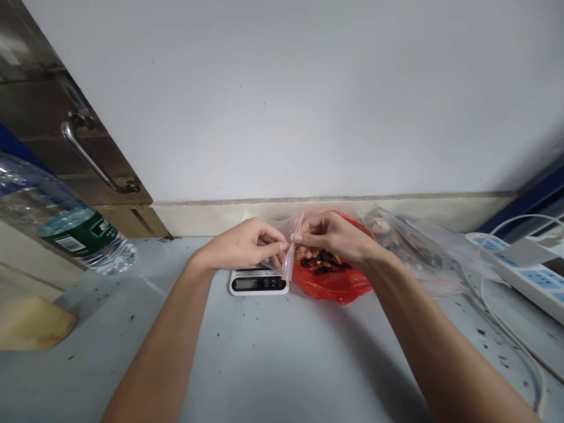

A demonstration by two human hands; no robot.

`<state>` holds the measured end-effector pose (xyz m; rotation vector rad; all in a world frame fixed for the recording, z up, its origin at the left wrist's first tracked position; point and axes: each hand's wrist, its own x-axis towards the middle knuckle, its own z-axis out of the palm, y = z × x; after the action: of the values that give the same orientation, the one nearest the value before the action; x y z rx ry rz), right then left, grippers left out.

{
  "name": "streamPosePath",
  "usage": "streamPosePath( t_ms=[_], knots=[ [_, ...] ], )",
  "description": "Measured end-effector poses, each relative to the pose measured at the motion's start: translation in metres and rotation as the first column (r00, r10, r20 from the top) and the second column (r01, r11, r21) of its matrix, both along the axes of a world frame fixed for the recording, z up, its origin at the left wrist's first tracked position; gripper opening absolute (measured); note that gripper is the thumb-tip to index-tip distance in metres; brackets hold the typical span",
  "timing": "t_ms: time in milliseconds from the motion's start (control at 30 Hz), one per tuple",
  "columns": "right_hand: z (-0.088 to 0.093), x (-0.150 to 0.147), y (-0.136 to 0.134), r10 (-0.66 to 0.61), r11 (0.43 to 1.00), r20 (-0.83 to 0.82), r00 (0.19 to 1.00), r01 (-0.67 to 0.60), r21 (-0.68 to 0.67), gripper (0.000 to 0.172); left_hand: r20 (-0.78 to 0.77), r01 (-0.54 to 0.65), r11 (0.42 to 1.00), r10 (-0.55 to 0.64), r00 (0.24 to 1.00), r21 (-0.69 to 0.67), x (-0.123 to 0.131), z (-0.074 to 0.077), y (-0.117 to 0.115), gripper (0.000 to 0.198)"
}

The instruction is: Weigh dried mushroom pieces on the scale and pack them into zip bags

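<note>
A clear plastic bag [288, 264] with a flat top edge hangs between my two hands over the kitchen scale. My left hand [252, 244] pinches it from the left with bent fingers. On the right, my right hand [330, 236] grips the same edge between thumb and fingers. The white digital scale [259, 288] lies below my left hand, its dark display facing me. Under my right hand sits an open red plastic bag [339, 291] holding dark and orange-brown dried pieces [324, 262]. My hands hide part of both bags and the back of the scale.
Clear bags [409, 247] with brownish contents lie right of the red bag. Farther right are a white-and-blue power strip [529, 276] and a loose cable [497, 317]. A large water bottle [79, 223] and a yellowish container [35, 323] stand left. Dark crumbs dot the table [247, 364]; a wall rises behind.
</note>
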<state>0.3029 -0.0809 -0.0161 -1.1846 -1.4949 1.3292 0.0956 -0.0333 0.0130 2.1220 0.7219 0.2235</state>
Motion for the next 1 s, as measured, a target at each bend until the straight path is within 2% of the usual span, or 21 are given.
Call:
streamPosePath(
  t_ms=[167,367,500,633,767,867,933,1000],
  knots=[
    [0.003,0.0,-0.002,0.022,1.0,-0.001,1.0,-0.022,0.02,0.039,-0.005,-0.066,0.997,0.066,0.998,0.05,0.002,0.001,-0.002,0.031],
    [0.001,0.002,0.0,0.038,0.994,0.062,0.997,-0.045,0.101,0.037,-0.005,-0.055,0.998,0.055,0.998,0.035,0.003,0.004,-0.004,0.029],
    [0.004,0.001,-0.002,0.056,0.997,0.067,0.996,-0.06,0.053,0.033,-0.011,-0.059,0.997,0.06,0.998,0.056,0.004,0.002,-0.004,0.026],
    [0.007,0.0,-0.004,0.072,0.997,0.021,0.997,-0.071,-0.037,0.023,-0.005,-0.071,0.997,0.071,0.997,0.011,0.007,-0.003,-0.001,0.019],
    [0.009,-0.002,-0.004,0.011,0.995,0.038,0.999,-0.007,-0.098,0.01,0.009,-0.134,0.99,0.134,0.991,0.05,0.013,-0.006,-0.003,0.017],
    [0.013,-0.004,-0.005,-0.05,0.994,0.148,0.988,0.063,-0.086,0.009,0.014,-0.215,0.967,0.215,0.977,0.135,0.014,-0.005,-0.004,0.016],
    [0.014,-0.005,-0.007,-0.127,0.988,0.276,0.953,0.145,-0.044,0.015,0.05,-0.317,0.929,0.313,0.948,0.188,0.01,-0.002,-0.003,0.016],
    [0.015,-0.007,-0.008,-0.283,0.958,0.416,0.864,0.277,0.077,0.022,0.123,-0.447,0.862,0.43,0.895,0.239,0.005,0.002,-0.001,0.018]
  ],
)
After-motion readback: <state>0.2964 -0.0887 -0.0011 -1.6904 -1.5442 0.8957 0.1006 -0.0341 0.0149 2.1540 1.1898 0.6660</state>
